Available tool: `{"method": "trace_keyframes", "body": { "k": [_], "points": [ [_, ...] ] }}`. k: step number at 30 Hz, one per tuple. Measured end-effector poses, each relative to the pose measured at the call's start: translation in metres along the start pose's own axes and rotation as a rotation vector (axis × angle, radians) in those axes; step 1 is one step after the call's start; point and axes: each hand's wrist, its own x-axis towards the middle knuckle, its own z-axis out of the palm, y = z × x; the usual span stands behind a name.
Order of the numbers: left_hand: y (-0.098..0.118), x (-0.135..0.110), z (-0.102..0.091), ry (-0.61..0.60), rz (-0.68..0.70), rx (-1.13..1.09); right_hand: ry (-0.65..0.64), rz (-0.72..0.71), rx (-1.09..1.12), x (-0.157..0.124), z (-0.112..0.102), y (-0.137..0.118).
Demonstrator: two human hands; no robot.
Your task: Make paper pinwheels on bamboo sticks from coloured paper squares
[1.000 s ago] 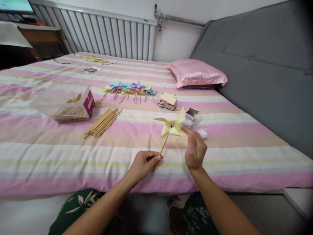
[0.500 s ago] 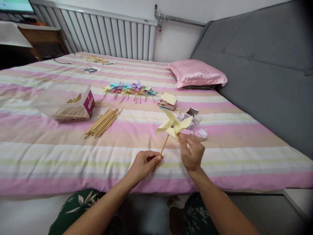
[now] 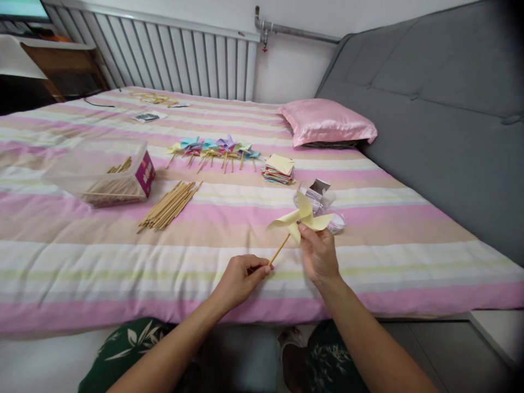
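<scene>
A pale yellow paper pinwheel (image 3: 301, 218) on a thin wooden stick (image 3: 279, 251) is held up over the striped bed (image 3: 123, 256). My left hand (image 3: 241, 278) is closed in a pinch on the lower end of the stick. My right hand (image 3: 318, 254) is closed with its fingertips on the pinwheel's lower blade, just under the centre pin. Behind the pinwheel lies a small clear packet (image 3: 317, 197) and a round clear lid (image 3: 338, 222).
On the bed lie a bundle of loose wooden sticks (image 3: 167, 204), a clear plastic box (image 3: 100, 172) with more sticks, a row of several coloured pinwheels (image 3: 216, 148), and a stack of paper squares (image 3: 279, 168). A pink pillow (image 3: 327, 123) rests by the grey headboard (image 3: 429, 109).
The pinwheel has tilted and dropped lower and to the right, its blades turned round. My right hand shifted from the right blade to the lower blade. My left hand stayed in place.
</scene>
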Motion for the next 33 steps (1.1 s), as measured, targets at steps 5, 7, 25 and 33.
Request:
{"method": "trace_keyframes", "body": {
  "k": [5,7,25,33],
  "points": [
    [-0.0005,0.0000,0.0010,0.000,0.011,0.023,0.046,-0.022,-0.015,-0.0012,0.0002,-0.0006],
    [-0.0012,0.0001,0.0013,0.001,0.016,0.028,0.054,-0.016,-0.013,-0.0009,0.0000,-0.0007],
    [-0.0025,0.0003,0.0002,-0.013,0.032,0.042,0.081,0.011,-0.114,-0.0013,-0.0024,0.0007],
    [-0.0056,0.0026,-0.0010,0.015,-0.042,-0.081,-0.127,-0.098,-0.136,-0.0034,-0.0019,-0.0017]
  ]
}}
